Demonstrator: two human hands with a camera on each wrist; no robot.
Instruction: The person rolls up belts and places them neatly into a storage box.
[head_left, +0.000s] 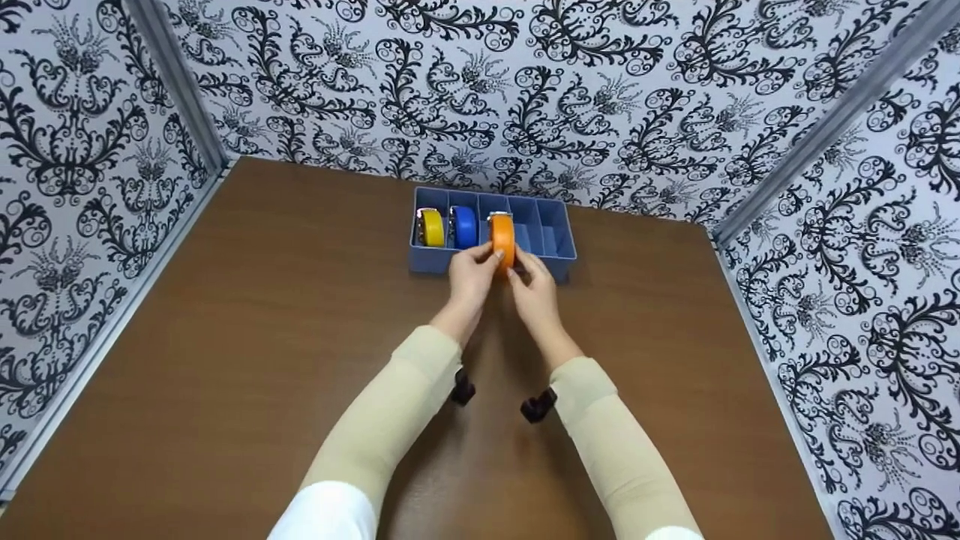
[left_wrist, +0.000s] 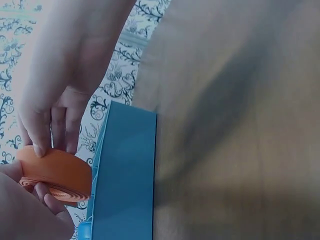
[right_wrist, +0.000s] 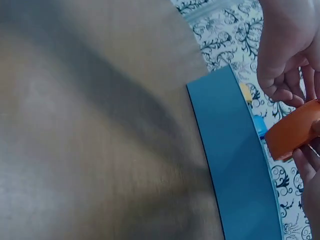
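A rolled orange strap with a metal buckle at its upper end is held upright between both hands over the front rim of a blue-grey divided box. My left hand pinches its left side, thumb toward me. From the right, my right hand grips the same roll near its lower part. Its coiled layers show in the left wrist view, where the strap sits between the fingers of both hands. A rolled yellow strap and a rolled blue strap stand in the two leftmost compartments.
The box stands on a brown wooden table near its back edge. Patterned wall panels rise behind and at both sides, with grey frame posts at the corners. Dark wrist mounts hang inside the forearms.
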